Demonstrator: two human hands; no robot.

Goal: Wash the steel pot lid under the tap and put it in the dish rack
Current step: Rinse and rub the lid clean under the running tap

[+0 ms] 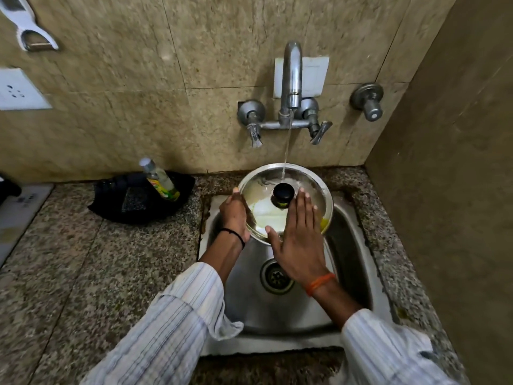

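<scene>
The steel pot lid (261,201), round with a black knob (283,192), is held tilted over the sink (347,245). A thin stream of water falls from the tap (291,79) onto the lid's far part. My left hand (234,215) grips the lid's left rim. My right hand (299,237) lies flat on the lid's top face, fingers spread, just right of the knob. Yellowish residue shows at the lid's right rim. No dish rack is in view.
A dish-soap bottle (161,180) leans on a black cloth or holder (133,201) on the granite counter left of the sink. The drain (277,276) lies below my hands. A wall valve (367,100) is at the right, a socket plate (16,90) at the left.
</scene>
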